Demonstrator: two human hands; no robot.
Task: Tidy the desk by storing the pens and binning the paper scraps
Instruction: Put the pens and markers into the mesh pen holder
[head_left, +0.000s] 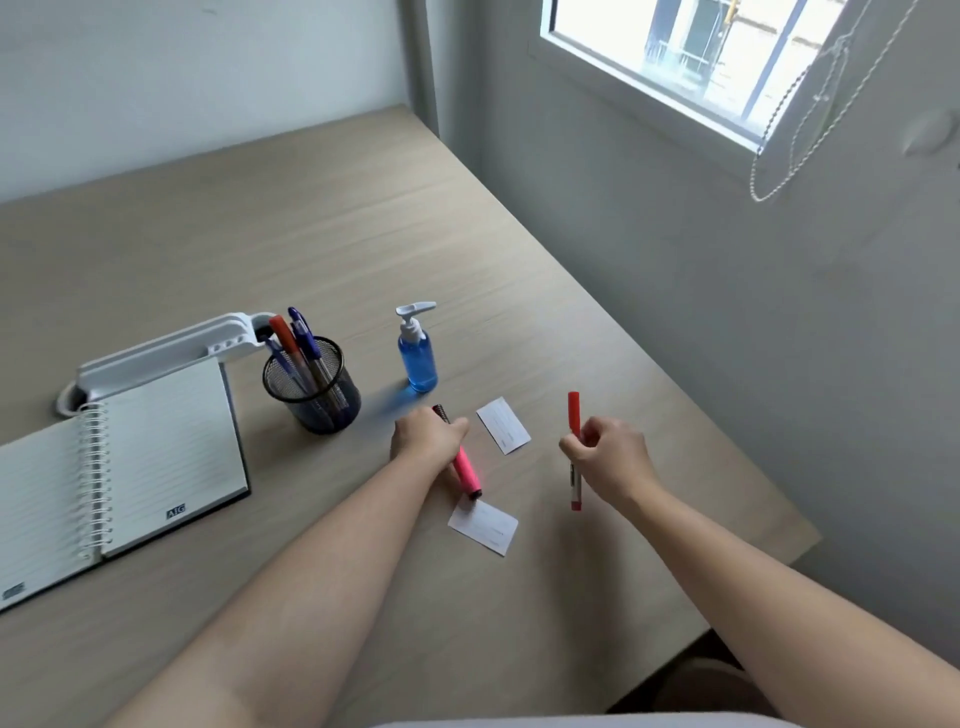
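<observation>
My left hand (423, 435) is closed around a pink highlighter (467, 473), whose lower end hangs just above the desk. My right hand (610, 457) grips a red-capped pen (574, 415) held nearly upright. Two white paper scraps lie on the wooden desk (322, 239): one (503, 425) between my hands, the other (484, 526) just below the highlighter's tip. A black mesh pen holder (314, 387) stands to the left of my left hand with several pens in it.
A blue pump bottle (418, 353) stands behind my left hand. An open spiral notebook (135, 457) lies at the left, with a white folded desk lamp (166, 353) behind it. The desk's right edge runs along the wall under a window.
</observation>
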